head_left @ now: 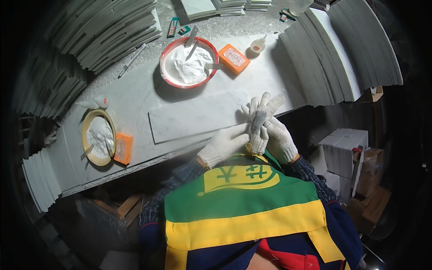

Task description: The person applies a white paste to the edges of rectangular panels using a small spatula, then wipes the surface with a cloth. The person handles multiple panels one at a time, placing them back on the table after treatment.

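Both my hands wear white knit gloves and meet above the front edge of the bench. Between them is a loose white work glove [258, 135], its cuff toward me and a grey smudge across it. My left hand [225, 143] pinches it from the left side. My right hand [281, 140] closes on it from the right; some of its fingers are hidden behind the glove. Just left of my hands, a long pale marble strip [193, 118] lies flat on the bench.
A red-rimmed bowl [164, 77] of white paste with scrapers stands behind, beside an orange box [234, 60] and a small squeeze bottle [258, 44]. A yellowish bowl [84, 135] of paste and another orange box [123, 148] sit left. Tile stacks [321, 54] rise at right.
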Demonstrator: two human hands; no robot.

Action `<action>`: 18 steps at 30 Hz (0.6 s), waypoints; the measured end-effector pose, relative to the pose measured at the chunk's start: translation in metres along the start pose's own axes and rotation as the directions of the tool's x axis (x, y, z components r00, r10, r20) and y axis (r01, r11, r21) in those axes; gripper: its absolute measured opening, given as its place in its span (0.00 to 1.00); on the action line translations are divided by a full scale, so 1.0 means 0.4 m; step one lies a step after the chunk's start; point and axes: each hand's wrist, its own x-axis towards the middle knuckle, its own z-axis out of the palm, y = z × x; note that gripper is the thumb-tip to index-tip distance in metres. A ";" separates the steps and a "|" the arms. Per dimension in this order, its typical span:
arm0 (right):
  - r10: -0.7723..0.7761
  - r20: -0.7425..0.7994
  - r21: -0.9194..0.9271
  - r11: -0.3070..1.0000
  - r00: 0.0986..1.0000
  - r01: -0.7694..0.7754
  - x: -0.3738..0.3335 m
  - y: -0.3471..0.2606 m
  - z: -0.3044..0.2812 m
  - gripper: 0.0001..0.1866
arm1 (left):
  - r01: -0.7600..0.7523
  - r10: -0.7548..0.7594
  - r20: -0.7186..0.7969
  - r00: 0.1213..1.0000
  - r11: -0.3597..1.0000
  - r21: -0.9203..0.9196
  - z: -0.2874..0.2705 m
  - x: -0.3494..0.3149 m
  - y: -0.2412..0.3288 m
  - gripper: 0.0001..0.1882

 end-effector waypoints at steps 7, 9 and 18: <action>-0.170 -0.227 -0.320 0.943 0.959 0.091 -0.018 -0.071 -0.049 0.17 | -0.096 0.204 -0.257 0.945 0.921 0.379 -0.067 -0.074 -0.020 0.17; -0.235 -0.312 -0.474 0.878 0.921 0.063 -0.012 -0.101 -0.056 0.18 | -0.148 0.441 -0.382 0.812 0.789 0.596 -0.109 -0.090 -0.025 0.14; -0.217 -0.011 -0.814 0.568 0.976 0.117 0.070 -0.165 0.006 0.23 | 0.104 0.471 -0.232 0.851 0.282 0.954 -0.201 -0.021 -0.032 0.56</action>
